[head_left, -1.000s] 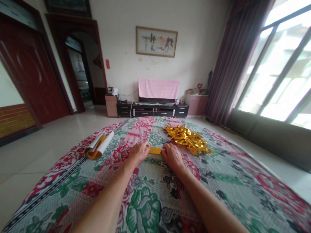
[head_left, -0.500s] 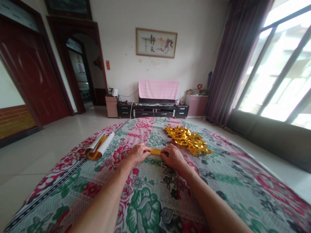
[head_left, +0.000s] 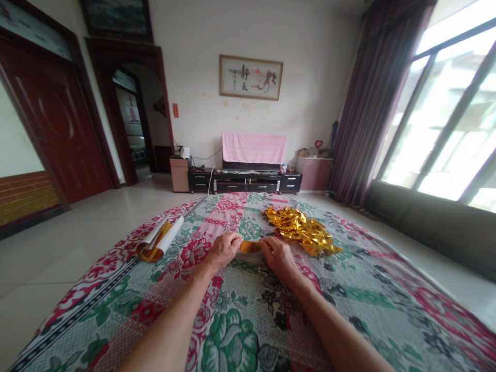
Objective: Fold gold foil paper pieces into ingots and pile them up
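Note:
Between my two hands stretches a short piece of gold foil paper (head_left: pixel 250 247), slightly curved, low over the patterned cloth. My left hand (head_left: pixel 225 248) pinches its left end and my right hand (head_left: pixel 278 253) grips its right end, fingers closed on both sides. The ends of the foil are hidden under the fingers. Just beyond my right hand lies a heap of folded gold foil pieces (head_left: pixel 302 230). To the left rests a loosely curled roll of gold foil sheets (head_left: pixel 160 240) with a white back.
A flowered cloth (head_left: pixel 228 336) in red, green and grey covers the broad surface under my arms. Past its far edge stands a low black TV cabinet (head_left: pixel 247 185) with a pink cloth (head_left: pixel 254 148) over the screen. A window (head_left: pixel 457 113) and purple curtain (head_left: pixel 375 108) are at the right.
The gold foil strip, flat before, now bows and shows a darker face, and my hands have turned slightly with it. The whole view has shifted a little downward in the picture.

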A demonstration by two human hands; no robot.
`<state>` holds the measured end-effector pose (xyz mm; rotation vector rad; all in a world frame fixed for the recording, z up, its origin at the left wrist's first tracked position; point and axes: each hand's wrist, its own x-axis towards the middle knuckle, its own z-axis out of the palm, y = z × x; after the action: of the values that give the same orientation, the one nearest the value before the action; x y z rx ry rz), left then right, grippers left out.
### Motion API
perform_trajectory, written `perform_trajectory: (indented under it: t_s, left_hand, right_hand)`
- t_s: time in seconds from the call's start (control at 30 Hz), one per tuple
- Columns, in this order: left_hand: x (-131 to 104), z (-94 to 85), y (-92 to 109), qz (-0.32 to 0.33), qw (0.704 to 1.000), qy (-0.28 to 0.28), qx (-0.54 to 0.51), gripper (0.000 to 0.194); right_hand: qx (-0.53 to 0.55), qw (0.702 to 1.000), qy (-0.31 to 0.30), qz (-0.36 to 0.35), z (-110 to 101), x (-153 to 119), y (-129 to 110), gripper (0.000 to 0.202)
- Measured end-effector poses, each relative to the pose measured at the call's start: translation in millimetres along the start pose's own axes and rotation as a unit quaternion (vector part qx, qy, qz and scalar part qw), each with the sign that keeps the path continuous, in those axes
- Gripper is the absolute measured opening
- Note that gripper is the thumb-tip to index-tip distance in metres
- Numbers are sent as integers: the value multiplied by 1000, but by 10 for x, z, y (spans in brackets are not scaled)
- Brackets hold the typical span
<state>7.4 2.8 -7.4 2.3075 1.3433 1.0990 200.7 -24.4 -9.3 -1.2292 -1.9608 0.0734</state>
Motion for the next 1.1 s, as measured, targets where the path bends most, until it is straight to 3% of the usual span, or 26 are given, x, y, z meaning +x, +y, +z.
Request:
perform_trajectory:
  t_s: [0.13,0.23,0.4,0.57,0.77,0.87,1.1]
  left_hand:
    - [1,9,29,-78,986,-55,-137,30]
    - [-3,9,23,-117,968,-92,-204,32]
    - [-16,-46,46,-122,949,-144,-252,32]
    - [-16,-110,69,-110,949,-187,-230,32]
    - [-18,-94,24,-132,956,-165,-202,29]
    - [-15,-64,17,-131,960,-154,-196,30]
    - [24,-57,91,-48,978,-112,-166,27]
  right_hand:
    - [87,994,30,66,46,17,48,29]
    - [134,987,19,86,61,16,74,30]
    - [131,988,18,80,13,1,40,29]
    - [122,991,4,54,-49,12,-5,26]
    - [236,964,-79,91,-68,36,-7,30]
    - [241,961,-91,104,-91,36,24,31]
    - [205,971,-99,72,-157,48,112,26]
